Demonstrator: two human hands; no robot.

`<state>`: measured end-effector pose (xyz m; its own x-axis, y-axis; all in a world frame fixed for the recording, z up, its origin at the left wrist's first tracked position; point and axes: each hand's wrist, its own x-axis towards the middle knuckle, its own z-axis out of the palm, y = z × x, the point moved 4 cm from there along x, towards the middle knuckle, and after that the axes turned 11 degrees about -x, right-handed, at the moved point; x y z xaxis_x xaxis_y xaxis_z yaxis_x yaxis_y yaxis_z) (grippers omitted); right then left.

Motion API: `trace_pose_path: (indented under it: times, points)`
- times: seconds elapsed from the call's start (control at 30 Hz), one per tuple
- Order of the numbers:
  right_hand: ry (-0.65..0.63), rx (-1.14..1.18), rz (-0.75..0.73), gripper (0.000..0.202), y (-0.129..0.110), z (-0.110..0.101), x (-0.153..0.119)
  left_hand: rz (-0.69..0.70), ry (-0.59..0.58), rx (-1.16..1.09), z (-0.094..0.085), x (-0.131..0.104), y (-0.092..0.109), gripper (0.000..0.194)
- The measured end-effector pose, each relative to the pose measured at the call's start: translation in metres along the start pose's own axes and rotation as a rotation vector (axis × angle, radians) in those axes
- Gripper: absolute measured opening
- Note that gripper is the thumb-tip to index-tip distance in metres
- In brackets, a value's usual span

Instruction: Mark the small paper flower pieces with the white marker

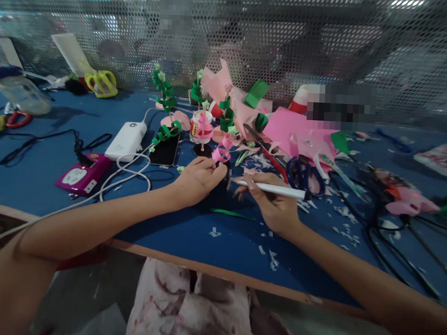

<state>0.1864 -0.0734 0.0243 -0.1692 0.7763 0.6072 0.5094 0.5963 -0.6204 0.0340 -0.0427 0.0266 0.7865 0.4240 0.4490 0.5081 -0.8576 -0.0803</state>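
Note:
My left hand (198, 181) is closed, its fingers curled at the dark base of a small pink paper spiral tree (222, 154) with a pale green star on top. Part of that base is hidden behind the fingers. In my right hand (276, 205) I grip a white marker pen (282, 190), its tip pointing left towards the base. Just behind the hands stands another pink paper tree (203, 129) on a dark round base. A green paper tree (167, 133) leans over a black phone (164, 152). Further green paper trees (226, 115) stand behind.
Pink paper sheets (289, 128) and blue-handled scissors (305, 176) lie right of centre among white scraps (273, 260). To the left are a white power bank (126, 140), a purple socket block (82, 175) and a white cable (148, 171). A perforated metal panel (253, 34) closes the back.

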Motion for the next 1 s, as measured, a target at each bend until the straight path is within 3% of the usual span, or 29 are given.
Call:
trace_pose_path:
  times: [0.27, 0.47, 0.63, 0.8, 1.0]
  points:
    - [-0.052, 0.067, 0.032, 0.018, 0.0013, 0.001, 0.0, 0.001, 0.032, -0.004, 0.0007, 0.0, 0.0, 0.03]
    - [0.036, 0.111, 0.05, 0.014, 0.0049, -0.0012, -0.0003, 0.004, 0.06, 0.015, -0.0001, 0.0004, -0.0002, 0.028]
    - [-0.043, 0.16, 0.082, 0.015, 0.0049, 0.0019, -0.0021, -0.005, 0.015, 0.002, 0.0015, 0.0008, -0.0006, 0.029]
    - [0.048, 0.099, 0.043, 0.015, 0.0017, -0.002, -0.0007, -0.02, -0.003, 0.01, 0.0021, 0.0011, -0.0016, 0.031]
    - [-0.068, 0.051, 0.018, 0.018, 0.002, 0.0014, -0.0012, 0.009, 0.038, -0.009, 0.0005, 0.0008, -0.0015, 0.028]
